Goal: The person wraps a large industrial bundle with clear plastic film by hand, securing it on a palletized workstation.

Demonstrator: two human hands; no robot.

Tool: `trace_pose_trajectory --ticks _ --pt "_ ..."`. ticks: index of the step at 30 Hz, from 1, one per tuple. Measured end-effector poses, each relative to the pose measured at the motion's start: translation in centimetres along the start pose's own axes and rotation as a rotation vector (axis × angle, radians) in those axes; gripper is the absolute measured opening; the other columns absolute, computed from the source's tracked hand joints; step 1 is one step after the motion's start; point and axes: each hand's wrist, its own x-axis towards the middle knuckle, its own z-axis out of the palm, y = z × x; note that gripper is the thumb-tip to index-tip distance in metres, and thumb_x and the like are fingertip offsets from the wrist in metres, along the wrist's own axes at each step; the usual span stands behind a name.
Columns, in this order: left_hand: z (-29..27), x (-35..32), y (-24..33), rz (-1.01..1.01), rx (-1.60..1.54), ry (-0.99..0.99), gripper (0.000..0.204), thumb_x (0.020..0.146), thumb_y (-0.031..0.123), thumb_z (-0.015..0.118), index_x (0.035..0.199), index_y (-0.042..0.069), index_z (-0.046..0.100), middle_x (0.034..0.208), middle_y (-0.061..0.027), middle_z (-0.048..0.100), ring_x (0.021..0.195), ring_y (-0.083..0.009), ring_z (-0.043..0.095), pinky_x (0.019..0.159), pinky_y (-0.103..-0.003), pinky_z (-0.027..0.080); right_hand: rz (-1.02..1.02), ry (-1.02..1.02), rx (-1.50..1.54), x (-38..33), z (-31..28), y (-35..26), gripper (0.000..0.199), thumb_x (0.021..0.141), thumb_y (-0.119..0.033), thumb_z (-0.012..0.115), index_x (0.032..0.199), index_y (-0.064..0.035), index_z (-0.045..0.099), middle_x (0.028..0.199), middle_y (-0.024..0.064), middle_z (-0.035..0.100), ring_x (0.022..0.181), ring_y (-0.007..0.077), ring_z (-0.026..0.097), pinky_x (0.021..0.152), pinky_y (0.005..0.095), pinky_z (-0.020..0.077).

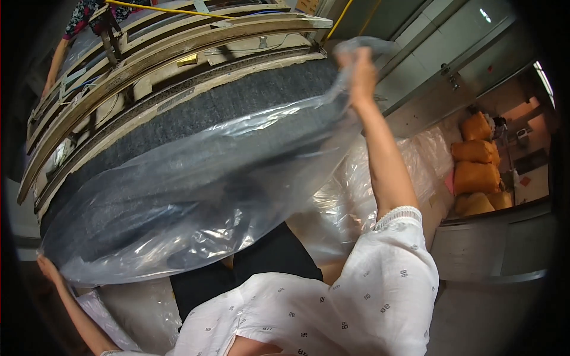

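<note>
Clear plastic sheet (pixel 237 178) stretched on near side of slatted wooden frame (pixel 279 25), overlapping frame's dark grey panel (pixel 279 82). Left hand (pixel 48 269) closed on sheet's edge near frame's left end; right hand (pixel 361 77) clenched on bunched edge beside frame's right end. Wide hold likely keeps sheet spread.

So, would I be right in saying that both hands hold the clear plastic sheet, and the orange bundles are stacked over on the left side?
Not quite: the head view shows the orange bundles stacked on the right side, not the left. The left hand and right hand do both hold the clear plastic sheet.
</note>
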Motion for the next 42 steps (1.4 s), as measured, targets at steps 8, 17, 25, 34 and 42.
trace_pose_trajectory --ticks 8,17,25,34,42 --pt "-1.4 7.7 -5.7 0.027 0.377 -0.339 0.049 0.094 0.037 0.027 0.122 0.001 0.046 0.118 -0.0235 0.051 0.109 -0.0402 0.047 0.089 -0.041 0.039 -0.086 -0.424 -0.2 -2.5 6.9 4.5 0.067 0.084 -0.058 0.038 0.135 -0.0152 0.034 0.139 0.0117 0.033 0.127 0.0327 0.031 0.102 0.0469 0.025" --pt "2.7 7.1 11.8 0.464 0.581 -0.173 0.033 0.091 0.015 0.042 0.121 0.004 0.05 0.117 -0.0198 0.053 0.109 -0.0336 0.049 0.091 -0.038 0.04 0.094 -0.415 -0.358 -1.5 6.1 6.4 0.063 0.084 -0.061 0.032 0.136 -0.0266 0.032 0.137 0.0112 0.036 0.117 0.039 0.042 0.094 0.0519 0.0321" --pt "-7.8 -21.1 50.6 1.022 -0.279 -0.685 0.042 0.094 0.026 0.035 0.132 0.011 0.041 0.136 -0.01 0.038 0.128 -0.0258 0.032 0.106 -0.036 0.02 0.348 -0.76 0.021 0.7 5.1 20.9 0.07 0.082 -0.043 0.055 0.138 -0.0131 0.025 0.125 0.0183 0.047 0.106 0.0297 0.054 0.092 0.0379 0.0393" --pt "-3.5 -19.9 51.9 0.984 -0.26 -0.559 0.042 0.096 0.029 0.032 0.132 0.009 0.041 0.136 -0.0103 0.037 0.127 -0.0254 0.031 0.105 -0.036 0.021 0.947 -0.497 -0.146 -27.1 8.2 28.4 0.039 0.082 -0.038 0.056 0.093 -0.0013 0.059 0.072 0.015 0.064 0.063 0.0282 0.062 0.064 0.0392 0.0487" --pt "-2.4 -18.7 52.2 0.903 -0.268 -0.53 0.038 0.096 0.026 0.035 0.128 0.008 0.046 0.131 -0.0121 0.041 0.123 -0.0266 0.036 0.102 -0.036 0.026 1.213 -0.322 0.025 -37.2 2.0 24.5 0.024 0.089 -0.023 0.045 0.096 -0.0011 0.053 0.088 0.0197 0.062 0.084 0.0293 0.062 0.074 0.0391 0.0492"
